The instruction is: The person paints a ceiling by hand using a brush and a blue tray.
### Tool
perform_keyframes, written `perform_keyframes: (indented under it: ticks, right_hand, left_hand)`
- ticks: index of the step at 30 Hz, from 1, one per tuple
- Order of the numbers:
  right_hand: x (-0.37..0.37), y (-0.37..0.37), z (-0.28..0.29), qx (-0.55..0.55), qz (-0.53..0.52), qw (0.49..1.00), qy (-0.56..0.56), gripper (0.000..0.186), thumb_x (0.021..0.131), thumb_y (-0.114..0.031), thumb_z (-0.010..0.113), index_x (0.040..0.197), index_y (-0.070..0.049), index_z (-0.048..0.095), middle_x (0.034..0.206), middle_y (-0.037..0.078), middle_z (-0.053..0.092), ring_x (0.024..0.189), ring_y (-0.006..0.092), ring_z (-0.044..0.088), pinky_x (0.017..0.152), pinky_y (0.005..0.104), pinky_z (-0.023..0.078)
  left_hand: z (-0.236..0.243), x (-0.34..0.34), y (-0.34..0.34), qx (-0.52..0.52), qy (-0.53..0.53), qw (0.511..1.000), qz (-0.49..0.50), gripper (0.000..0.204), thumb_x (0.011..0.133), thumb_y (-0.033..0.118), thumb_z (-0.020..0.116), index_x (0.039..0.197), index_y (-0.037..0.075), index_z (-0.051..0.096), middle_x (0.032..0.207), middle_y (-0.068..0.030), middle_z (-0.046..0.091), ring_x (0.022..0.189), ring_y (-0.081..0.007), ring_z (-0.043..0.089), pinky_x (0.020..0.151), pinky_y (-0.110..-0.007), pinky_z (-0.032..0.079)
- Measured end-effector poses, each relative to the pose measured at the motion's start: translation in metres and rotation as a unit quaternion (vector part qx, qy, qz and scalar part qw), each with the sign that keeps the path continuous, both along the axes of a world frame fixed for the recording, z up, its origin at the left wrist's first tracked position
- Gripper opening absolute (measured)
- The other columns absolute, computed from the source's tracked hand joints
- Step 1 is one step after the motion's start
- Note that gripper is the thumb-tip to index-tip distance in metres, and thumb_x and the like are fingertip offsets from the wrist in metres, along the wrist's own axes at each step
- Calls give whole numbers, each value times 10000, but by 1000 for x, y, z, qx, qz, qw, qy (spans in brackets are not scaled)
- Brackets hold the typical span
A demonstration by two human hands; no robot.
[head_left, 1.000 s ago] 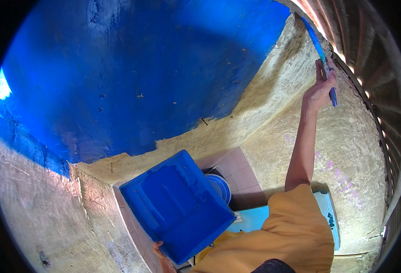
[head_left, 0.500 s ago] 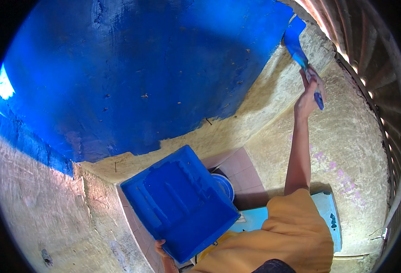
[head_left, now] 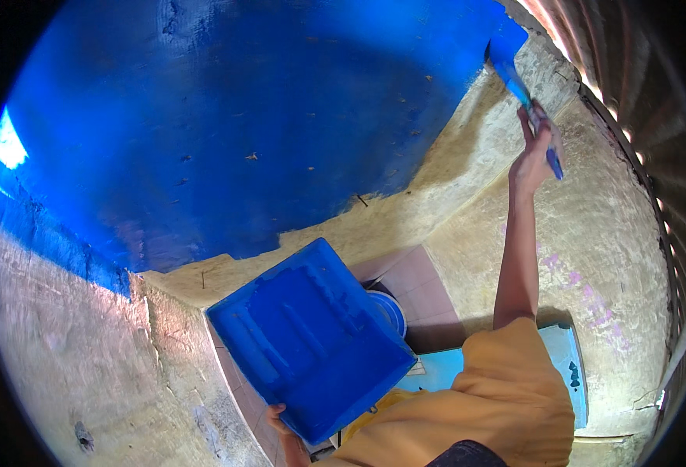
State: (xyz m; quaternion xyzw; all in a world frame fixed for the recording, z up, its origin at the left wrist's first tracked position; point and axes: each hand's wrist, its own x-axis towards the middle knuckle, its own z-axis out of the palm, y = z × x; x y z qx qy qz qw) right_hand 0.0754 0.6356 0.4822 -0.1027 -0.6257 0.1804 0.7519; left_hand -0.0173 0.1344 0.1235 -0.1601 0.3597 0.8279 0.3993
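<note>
My right hand (head_left: 533,159) is raised at the upper right, fingers closed around the handle of a paintbrush (head_left: 516,84). The brush's blue-coated bristles meet the lower right edge of the blue paint on the wall (head_left: 242,148); motion blurs them a little. Low in the view, my left hand (head_left: 278,420) grips the near left rim of a blue paint tray (head_left: 262,375), with its thumb side showing and the other fingers hidden beneath. The tray tilts, and wet blue paint coats its ribbed inside.
Behind the tray stands a bucket (head_left: 391,313) with a blue rim, on pinkish floor tiles (head_left: 421,284). A light-blue board (head_left: 567,366) lies by my right side. Bare pale wall (head_left: 592,233) borders the paint, with a corrugated roof (head_left: 646,86) above right. A small nail (head_left: 362,200) juts out.
The brush has moved slightly along the paint's upper right edge, and its bristles look more turned. Blue covers a little more wall there. The tray stays in my left hand.
</note>
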Motion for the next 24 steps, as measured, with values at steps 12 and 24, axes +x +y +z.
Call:
perform_keyframes:
  ticks: [12, 24]
  right_hand:
    - [9, 6, 29, -18, 2, 1000, 17, 275, 903, -107, 478, 989, 145, 542, 1089, 250, 575, 997, 326, 594, 882, 434, 521]
    - [12, 13, 29, -49, -113, 992, 1, 305, 902, -172, 513, 993, 110, 587, 1033, 176, 625, 949, 237, 602, 880, 344, 471]
  left_hand:
    - [20, 0, 7, 2, -18, 1000, -2, 654, 592, 211, 524, 1201, -24, 486, 1121, -149, 556, 1023, -319, 526, 914, -407, 438]
    - [18, 2, 13, -2, 23, 1000, 9, 647, 610, 219, 510, 1210, -19, 479, 1138, -150, 547, 1038, -311, 513, 926, -395, 424]
